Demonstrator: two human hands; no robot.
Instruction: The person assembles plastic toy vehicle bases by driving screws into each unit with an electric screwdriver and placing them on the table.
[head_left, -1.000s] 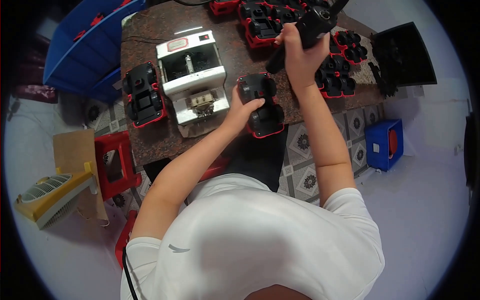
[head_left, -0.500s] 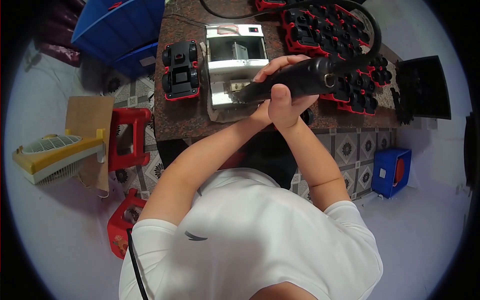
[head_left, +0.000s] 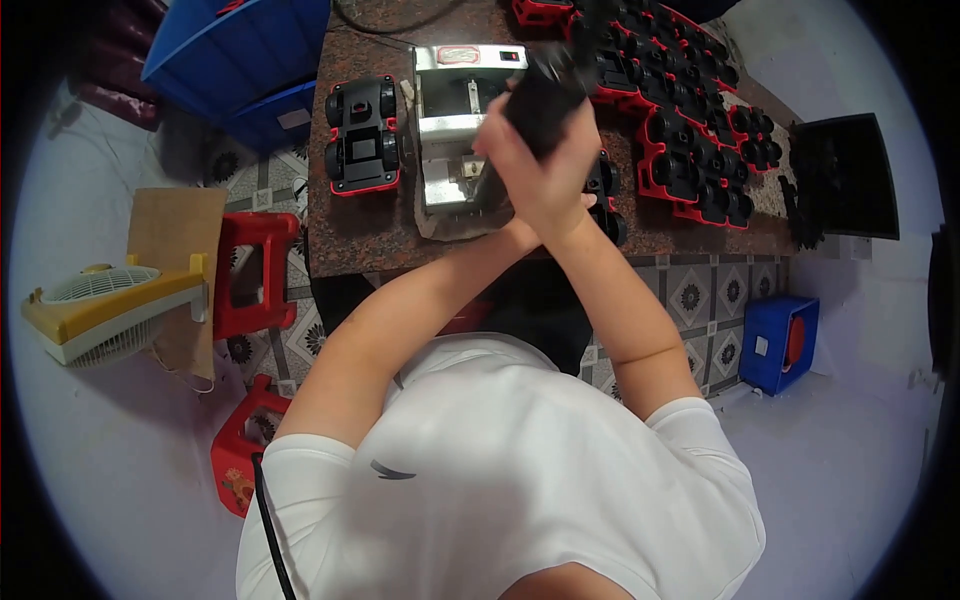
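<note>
My right hand (head_left: 545,170) is wrapped round a black corded electric screwdriver (head_left: 545,105), which is blurred by motion. The tool stands tilted over the right side of a silver screw feeder (head_left: 450,190). My left forearm crosses beneath my right wrist. Only a bit of my left hand (head_left: 588,201) shows, beside a black-and-red toy car chassis (head_left: 608,215); its fingers are mostly hidden. Another such chassis (head_left: 362,140), wheels up, lies left of the feeder.
Several more chassis (head_left: 690,150) crowd the right part of the speckled stone table (head_left: 400,245). Blue bins (head_left: 240,60) stand at the far left, with a red stool (head_left: 255,275) and a yellow-white fan (head_left: 110,310) nearer. A dark screen (head_left: 850,180) is at the right.
My right hand has swung the screwdriver up and away from the feeder, from lying nearly level to tilted. Its cable has shifted, and the chassis by my left hand shows more.
</note>
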